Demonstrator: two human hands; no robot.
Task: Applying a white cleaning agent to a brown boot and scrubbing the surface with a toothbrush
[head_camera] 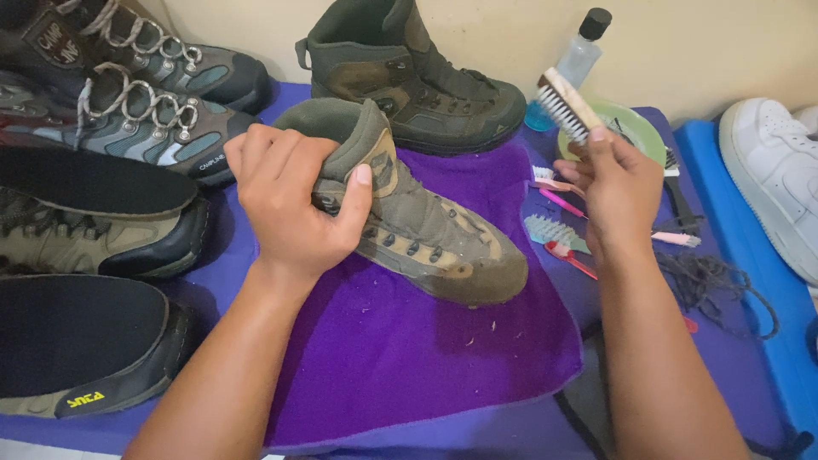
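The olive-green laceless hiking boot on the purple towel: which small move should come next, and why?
Probably bring the wooden-backed brush with white bristles down onto the olive-green laceless hiking boot. The right hand holds the brush raised, clear of the boot, while the left hand has a grip on the boot's collar, steadying it on the purple towel. The toe looks dusty, and crumbs lie on the towel.

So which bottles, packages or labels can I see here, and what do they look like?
Bottle: at the back by the wall, behind the green plate; clear, slim, black cap, blue liquid at the bottom.
Yellow logo: on the dark sole rim of the shoe at bottom left.
White patch: on the tongue of the top-left boot.
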